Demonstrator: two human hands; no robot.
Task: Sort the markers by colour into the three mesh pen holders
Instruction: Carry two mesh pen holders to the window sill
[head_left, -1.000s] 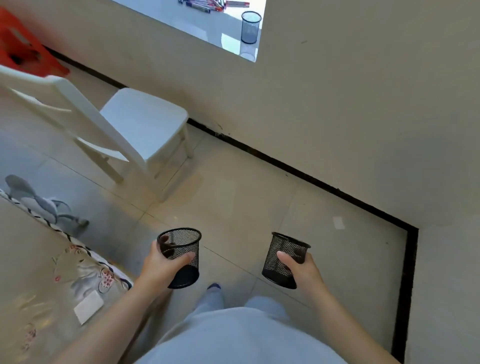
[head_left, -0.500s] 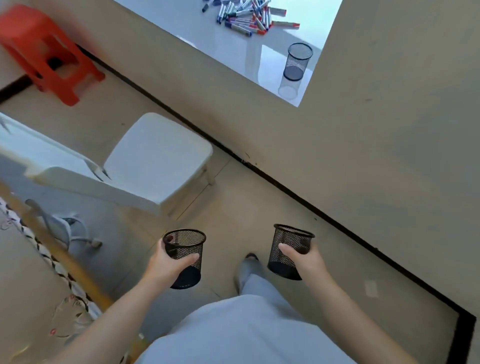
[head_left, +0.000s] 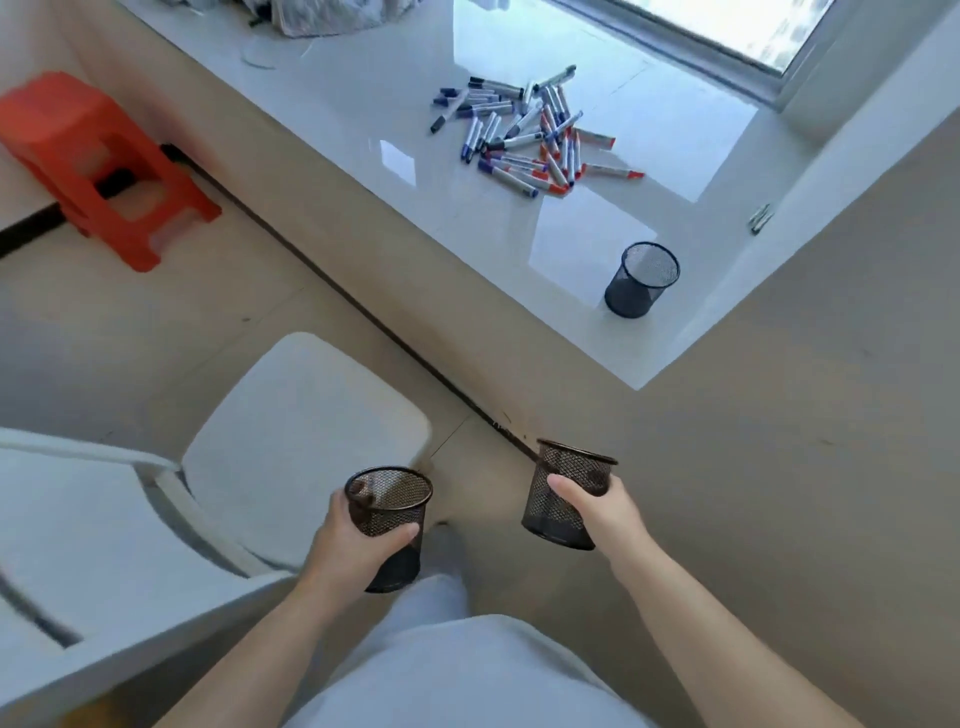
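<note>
Both hands (head_left: 358, 540) (head_left: 605, 512) grip upright mesh holders (head_left: 389, 512) (head_left: 563, 493).

White chair (head_left: 156, 519) blurred, cut off left; grey cloth (head_left: 332, 15) cropped at top edge

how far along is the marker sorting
Done: nothing sorted; the markers lie in one mixed pile on the white ledge, beside an empty third holder. In hand: left hand and right hand each grip an empty holder. Left: all the sorting.
</note>
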